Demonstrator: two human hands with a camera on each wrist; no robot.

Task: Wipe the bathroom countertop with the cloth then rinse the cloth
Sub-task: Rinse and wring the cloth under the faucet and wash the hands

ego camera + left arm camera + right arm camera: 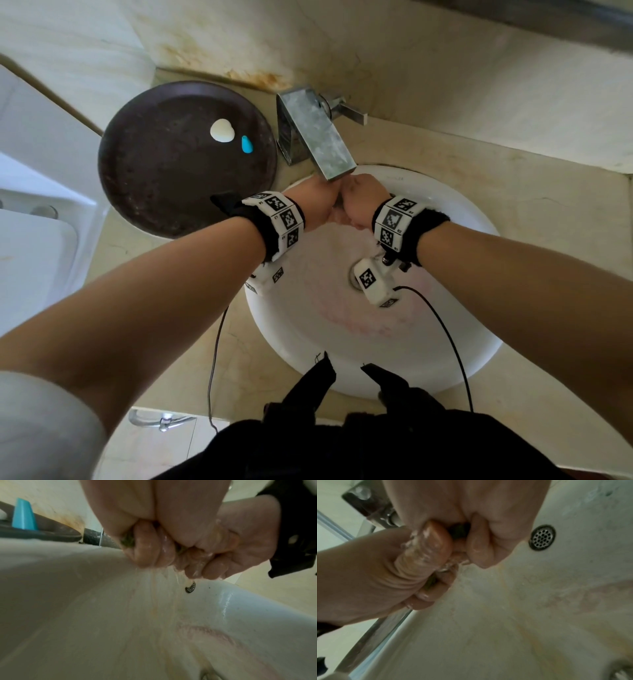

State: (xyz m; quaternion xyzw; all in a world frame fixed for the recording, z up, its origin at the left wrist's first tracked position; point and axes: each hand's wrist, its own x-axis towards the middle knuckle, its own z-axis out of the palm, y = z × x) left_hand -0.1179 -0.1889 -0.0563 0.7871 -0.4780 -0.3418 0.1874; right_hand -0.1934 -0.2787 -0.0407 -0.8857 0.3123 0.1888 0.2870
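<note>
Both hands meet in fists under the faucet spout (318,137), over the white sink (325,315). My left hand (318,202) (149,553) and right hand (363,198) (477,547) squeeze the cloth between them. The cloth is almost wholly hidden. Only dark greenish bits of it (128,541) (458,532) show between the wet, curled fingers. Yellowish water drips from the fists and streaks down the basin. The beige countertop (191,342) surrounds the sink.
A round dark brown tray (164,192) sits left of the faucet, holding a white shell-shaped piece (222,130) and a small blue piece (246,144). The faucet handle (346,109) points right. An overflow hole (542,537) is in the basin wall. A white fixture (34,205) stands at the far left.
</note>
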